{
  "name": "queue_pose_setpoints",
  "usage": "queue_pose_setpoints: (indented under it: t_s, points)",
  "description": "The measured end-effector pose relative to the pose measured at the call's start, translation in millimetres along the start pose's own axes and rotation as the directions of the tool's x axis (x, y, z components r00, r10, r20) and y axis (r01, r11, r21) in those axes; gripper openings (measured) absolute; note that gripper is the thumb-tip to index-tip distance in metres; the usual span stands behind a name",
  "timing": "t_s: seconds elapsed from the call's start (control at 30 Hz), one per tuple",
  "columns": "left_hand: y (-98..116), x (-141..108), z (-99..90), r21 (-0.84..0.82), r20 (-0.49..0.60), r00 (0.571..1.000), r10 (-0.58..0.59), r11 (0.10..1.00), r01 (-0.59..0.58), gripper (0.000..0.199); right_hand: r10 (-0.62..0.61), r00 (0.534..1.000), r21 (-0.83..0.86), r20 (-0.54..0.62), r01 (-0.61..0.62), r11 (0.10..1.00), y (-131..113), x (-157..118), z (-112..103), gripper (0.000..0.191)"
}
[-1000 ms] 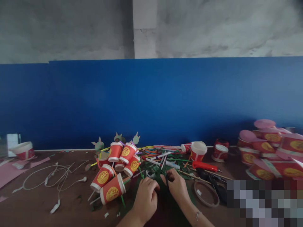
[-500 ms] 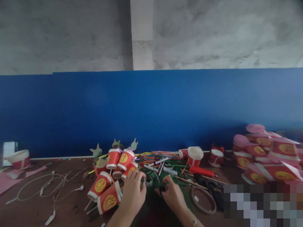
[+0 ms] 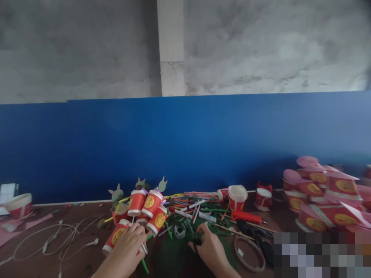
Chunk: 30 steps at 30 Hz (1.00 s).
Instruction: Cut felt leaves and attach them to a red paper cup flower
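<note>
My left hand (image 3: 129, 245) is closed over a red paper cup that it mostly covers; a sliver of the white rim shows by the fingers, and a green strip (image 3: 145, 267) sticks out below. Beyond that hand lie several red paper cups (image 3: 152, 203) with yellow round prints, some topped by grey-green animal-head cutouts (image 3: 162, 186). My right hand (image 3: 209, 244) is curled around the black handles of what look like scissors (image 3: 197, 240), over the dark green mat (image 3: 171, 255). A roll of clear tape (image 3: 179, 231) lies between the hands.
Colourful strips and pens (image 3: 191, 204) are heaped at the back. To the right are a red-handled tool (image 3: 246, 216), a tape ring (image 3: 249, 255) and a pile of pink-trimmed cups (image 3: 315, 197). White earphones (image 3: 92, 243) lie left. A blue wall (image 3: 185, 146) stands behind.
My left hand has moved left and down from beside the tape roll onto the lower paper cup. The right hand stays nearly in place, still with the black handles. The view has tilted slightly upward.
</note>
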State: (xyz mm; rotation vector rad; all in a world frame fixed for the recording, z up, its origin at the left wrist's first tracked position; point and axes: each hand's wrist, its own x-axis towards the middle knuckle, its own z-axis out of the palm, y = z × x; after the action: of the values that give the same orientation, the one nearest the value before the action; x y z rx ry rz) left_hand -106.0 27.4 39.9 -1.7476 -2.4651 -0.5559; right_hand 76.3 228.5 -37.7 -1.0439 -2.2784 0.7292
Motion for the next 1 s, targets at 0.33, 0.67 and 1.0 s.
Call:
queue_pose_setpoints:
  t_s: [0.33,0.67,1.0]
  points:
    - [66,14,-32.8,-0.266,-0.132,0.99,0.044,0.961,-0.078,0.013,-0.018,0.999,-0.101,0.041,0.022,0.995,-3,-2,-1,0.032]
    - [80,33,12.0,-0.272,-0.254,0.963,0.084,0.95,-0.155,0.007,-0.048,0.993,-0.141,0.108,0.063,0.988,-5,-6,-4,0.029]
    - [70,30,46.8,-0.121,-0.417,0.898,0.138,0.971,-0.205,0.007,-0.04,0.988,-0.101,0.152,0.056,0.993,2,0,1,0.025]
